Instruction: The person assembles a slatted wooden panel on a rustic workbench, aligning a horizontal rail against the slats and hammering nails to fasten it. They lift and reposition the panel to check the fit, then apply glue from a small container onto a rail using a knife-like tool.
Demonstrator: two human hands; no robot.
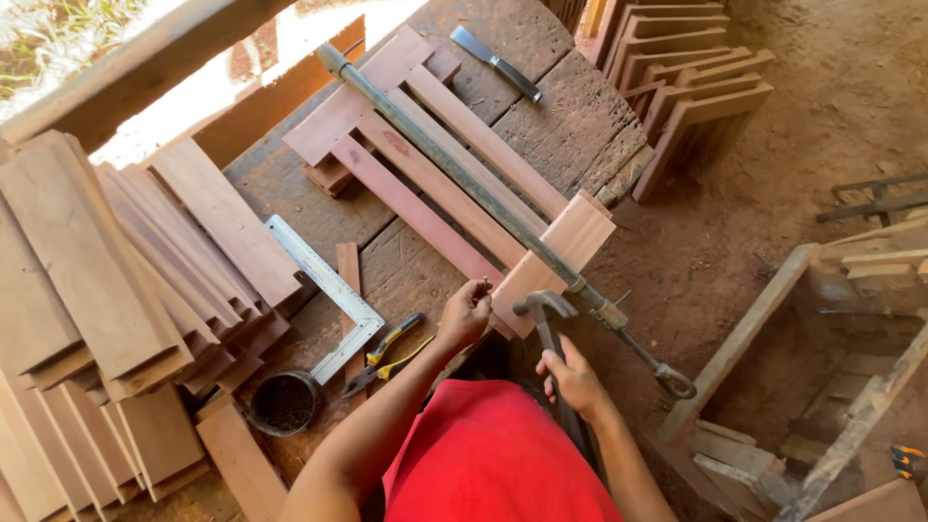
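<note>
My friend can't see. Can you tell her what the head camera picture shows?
A person's right hand holds a claw hammer while the left hand pinches something small against a clamped wooden frame on a worn workbench. Pliers, a metal square and stacked boards lie nearby.

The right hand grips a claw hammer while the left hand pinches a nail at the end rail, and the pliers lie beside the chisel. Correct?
Not quite. In the head view the pliers lie beside the steel square, not the chisel. Right hand grips the claw hammer; left hand pinches what looks like a nail at the end rail.
</note>
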